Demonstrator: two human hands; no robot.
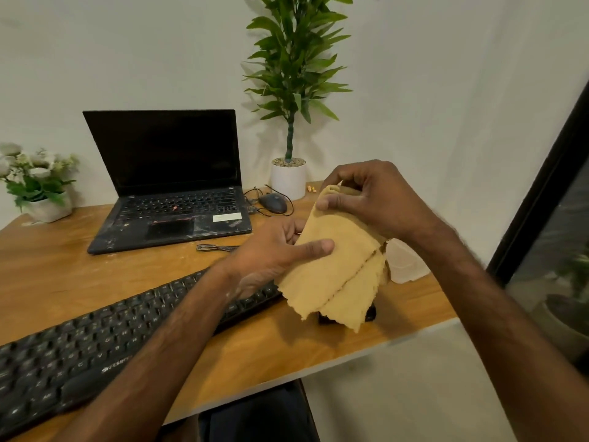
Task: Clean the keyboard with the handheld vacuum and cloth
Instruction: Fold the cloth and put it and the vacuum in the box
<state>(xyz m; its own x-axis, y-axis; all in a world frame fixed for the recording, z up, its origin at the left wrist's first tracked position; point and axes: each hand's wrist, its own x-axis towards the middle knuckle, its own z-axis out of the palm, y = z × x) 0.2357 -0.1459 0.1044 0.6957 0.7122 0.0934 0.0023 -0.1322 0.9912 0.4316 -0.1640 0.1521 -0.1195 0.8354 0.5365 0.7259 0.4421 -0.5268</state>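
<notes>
Pinching the limp, light cloth [334,275] with both hands [274,250] [373,199], you should bunch its frayed edges before wiping.

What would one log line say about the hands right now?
left hand: holding cloth | right hand: pinching cloth top | cloth: above desk | keyboard: untouched

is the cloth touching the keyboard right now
No, both hands, left hand and right hand, hold the cloth up in the air, above and clear of the keyboard.
</notes>
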